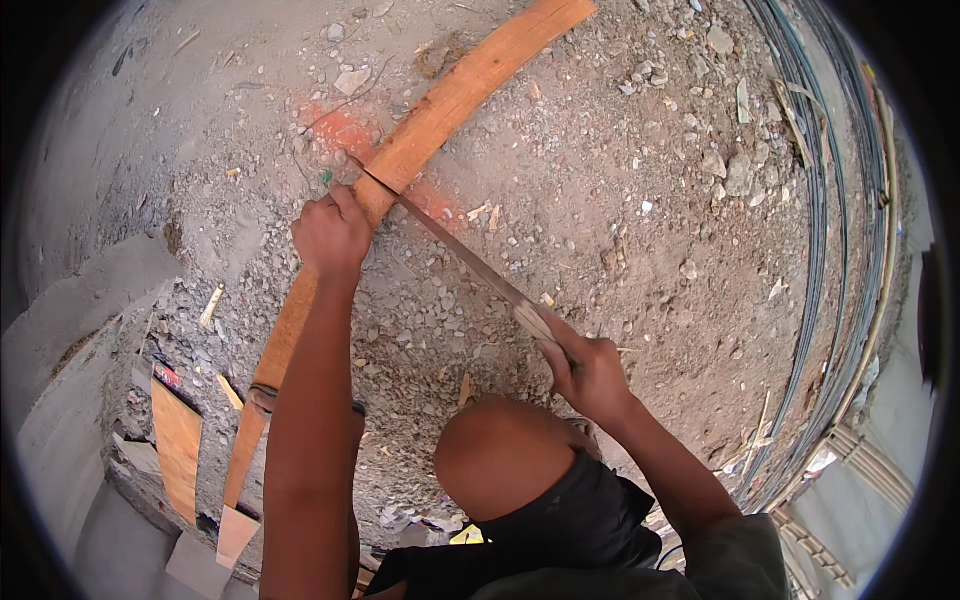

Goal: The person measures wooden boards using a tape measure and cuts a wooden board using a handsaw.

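Note:
A long, narrow wooden plank [450,105] runs from the top of the view down to the lower left. My left hand [335,232] grips it near its middle, fingers closed over the wood. Just beyond that hand, the thin dark blade of a handsaw [460,250] crosses the plank at an angle, its tip sticking out past the far edge. My right hand [590,375] is wrapped round the saw's pale wooden handle. Further down, my foot [263,397] rests on the plank, partly hidden behind my left forearm.
Rubble and stones [740,175] cover the dirt ground, with orange-red powder [340,128] around the cut. Long metal rods [815,250] lie along the right side. Cut wood pieces [178,445] lie at the lower left. My bent knee [505,455] rises between my arms.

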A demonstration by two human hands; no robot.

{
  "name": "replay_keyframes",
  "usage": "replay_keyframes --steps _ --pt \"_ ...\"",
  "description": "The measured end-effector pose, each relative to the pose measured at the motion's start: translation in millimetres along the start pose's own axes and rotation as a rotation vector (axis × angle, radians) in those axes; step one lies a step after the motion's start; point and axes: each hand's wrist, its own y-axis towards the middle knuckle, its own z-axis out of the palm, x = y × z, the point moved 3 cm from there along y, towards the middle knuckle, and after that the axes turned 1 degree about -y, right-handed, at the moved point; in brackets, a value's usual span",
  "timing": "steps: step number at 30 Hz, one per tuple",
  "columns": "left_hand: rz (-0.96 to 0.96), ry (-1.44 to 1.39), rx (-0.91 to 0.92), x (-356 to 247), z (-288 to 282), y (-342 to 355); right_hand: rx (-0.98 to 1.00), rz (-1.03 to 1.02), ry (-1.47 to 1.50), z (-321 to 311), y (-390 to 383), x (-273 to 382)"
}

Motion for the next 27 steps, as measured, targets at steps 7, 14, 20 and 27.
replay_keyframes --steps 7,14,20,27 --pt "-0.132 -0.034 0.133 12.7 12.2 -12.6 0.002 -0.036 0.010 51.7 102.6 22.7" --pt "-0.182 -0.041 0.153 7.0 3.7 5.4 -0.029 -0.034 -0.010 16.3 30.7 12.0" --pt "-0.171 -0.048 0.185 8.6 18.1 -11.3 -0.034 -0.091 -0.052 56.3 105.5 33.1" --pt "-0.108 0.008 0.131 -2.5 -3.6 5.8 0.025 -0.017 -0.038 -7.3 -3.5 17.2"
